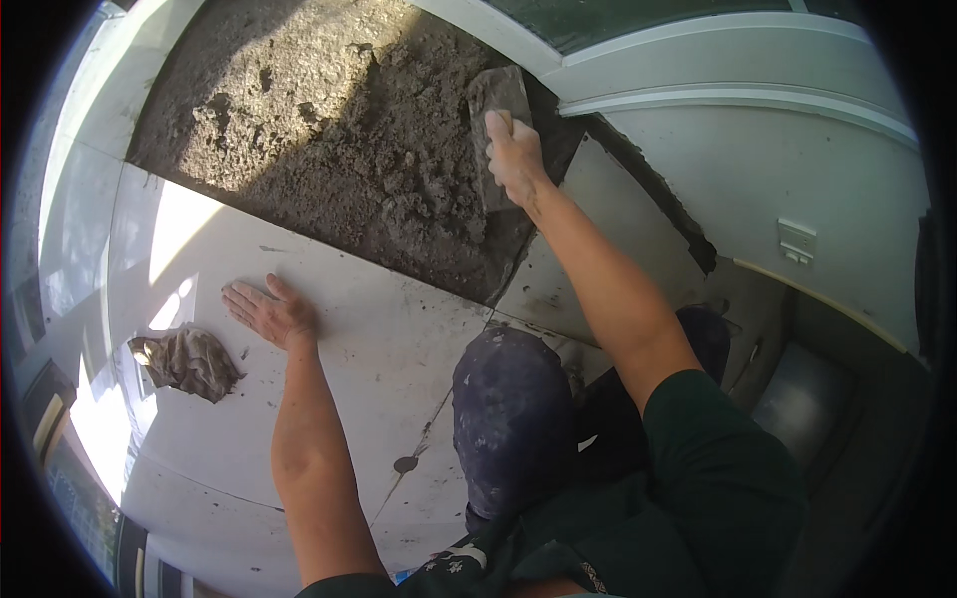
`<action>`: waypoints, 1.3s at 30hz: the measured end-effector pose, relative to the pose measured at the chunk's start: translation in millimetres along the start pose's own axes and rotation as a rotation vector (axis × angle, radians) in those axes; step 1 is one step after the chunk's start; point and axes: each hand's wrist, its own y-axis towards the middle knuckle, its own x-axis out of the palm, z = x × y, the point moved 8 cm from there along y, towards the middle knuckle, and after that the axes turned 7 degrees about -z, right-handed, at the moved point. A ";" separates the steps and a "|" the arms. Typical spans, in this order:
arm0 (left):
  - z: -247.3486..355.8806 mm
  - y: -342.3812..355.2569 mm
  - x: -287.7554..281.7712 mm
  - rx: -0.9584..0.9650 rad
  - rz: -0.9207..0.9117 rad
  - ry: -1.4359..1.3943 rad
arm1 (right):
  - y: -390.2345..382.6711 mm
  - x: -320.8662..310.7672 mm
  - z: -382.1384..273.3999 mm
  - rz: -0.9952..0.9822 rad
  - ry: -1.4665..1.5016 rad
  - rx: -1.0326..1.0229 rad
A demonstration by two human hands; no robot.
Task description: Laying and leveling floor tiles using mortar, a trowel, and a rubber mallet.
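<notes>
My right hand [516,161] is closed round the handle of a flat rectangular trowel [498,92]. Grey-brown mortar smears the trowel's plate, which lies on the right side of a rough mortar bed [399,169], close to the wall corner. Flat on a pale floor tile [359,289], my left hand [274,314] rests with its fingers stretched out and holds nothing. A dirty, crumpled cloth [187,364] lies on the tile just left of that hand.
A pale wall panel [778,189] with a small white socket plate [797,241] stands at the right. A dark, mortar-filled gap [648,184] runs along its foot. My knee [508,409] is bent over the tiles. Sunlight falls across the mortar and the left tiles.
</notes>
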 end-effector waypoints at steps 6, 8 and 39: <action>-0.7 2.4 -4.8 0.005 0.024 0.010 | -14.0 -43.1 59.6 0.101 0.433 0.295; 21.0 -1.4 4.7 0.015 0.013 -0.036 | 40.6 -66.4 33.9 -0.012 0.550 0.157; 9.4 -2.1 -5.6 0.024 0.046 -0.027 | -136.8 -6.4 83.5 -0.368 -0.232 0.226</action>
